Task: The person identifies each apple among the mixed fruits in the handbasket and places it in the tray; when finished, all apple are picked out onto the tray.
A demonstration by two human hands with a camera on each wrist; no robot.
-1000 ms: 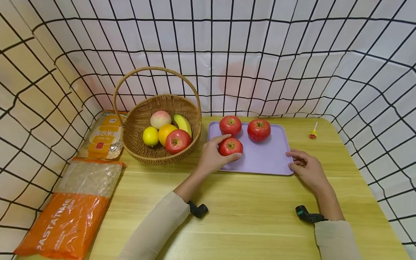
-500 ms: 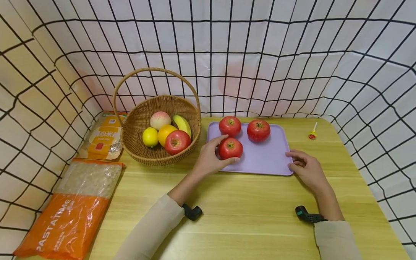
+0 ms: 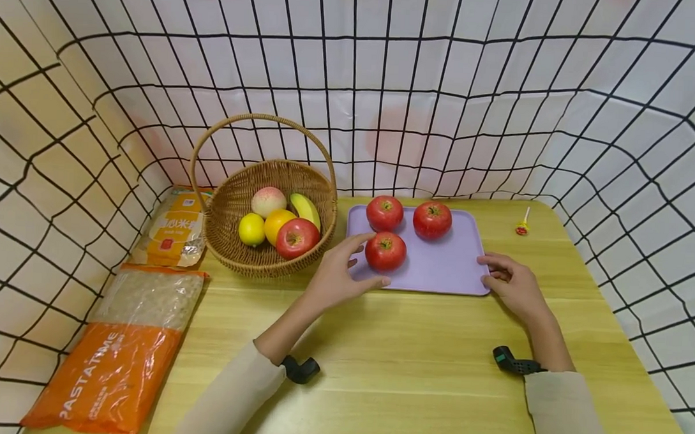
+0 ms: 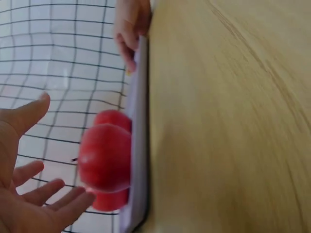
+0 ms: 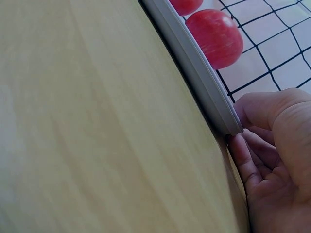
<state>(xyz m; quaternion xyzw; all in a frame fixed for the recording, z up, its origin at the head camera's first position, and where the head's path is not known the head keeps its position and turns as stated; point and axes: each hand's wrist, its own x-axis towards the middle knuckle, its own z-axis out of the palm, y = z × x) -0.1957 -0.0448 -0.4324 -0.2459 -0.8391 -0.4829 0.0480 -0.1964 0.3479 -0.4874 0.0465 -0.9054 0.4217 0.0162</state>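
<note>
Table (image 3: 411, 360) bears tray (image 3: 437, 271). Right hand (image 3: 514, 285) pinches the tray's right edge; right wrist view shows a fingertip under the rim, hidden from the head view. Left hand (image 3: 336, 274): fingers spread, gripping nothing. Front apple (image 3: 385, 251) sits on the tray's left part, between left thumb and fingers; left wrist view shows the palm clear of it, fingertip contact cannot be told. Rear apples (image 3: 432, 220): one behind it, one behind and right.

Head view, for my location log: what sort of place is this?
Probably a staged tabletop booth: a wood-grain table, black-gridded sheeting around its back and sides, and a wicker fruit basket set out on top.
</note>
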